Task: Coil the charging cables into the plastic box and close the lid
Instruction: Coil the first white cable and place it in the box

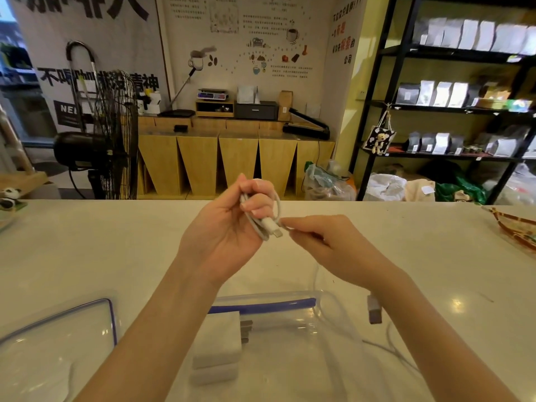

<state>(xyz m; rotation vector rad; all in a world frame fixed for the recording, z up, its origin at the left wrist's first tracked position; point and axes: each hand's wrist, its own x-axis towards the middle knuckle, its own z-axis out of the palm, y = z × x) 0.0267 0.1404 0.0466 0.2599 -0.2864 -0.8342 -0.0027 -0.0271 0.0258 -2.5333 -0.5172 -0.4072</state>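
My left hand is raised over the white counter and grips a coiled white charging cable, its small plug sticking out to the right. My right hand pinches the same cable just beside that plug. A clear plastic box with a blue rim strip stands open near the front edge, with two white charger bricks inside. The clear lid with a blue seal lies apart at the left. A second cable with a USB plug lies by the box's right side.
The white counter spreads around the box. A patterned basket sits at the far right edge and a panda figure at the far left. Behind the counter stand a black fan, wooden cabinets and black shelves.
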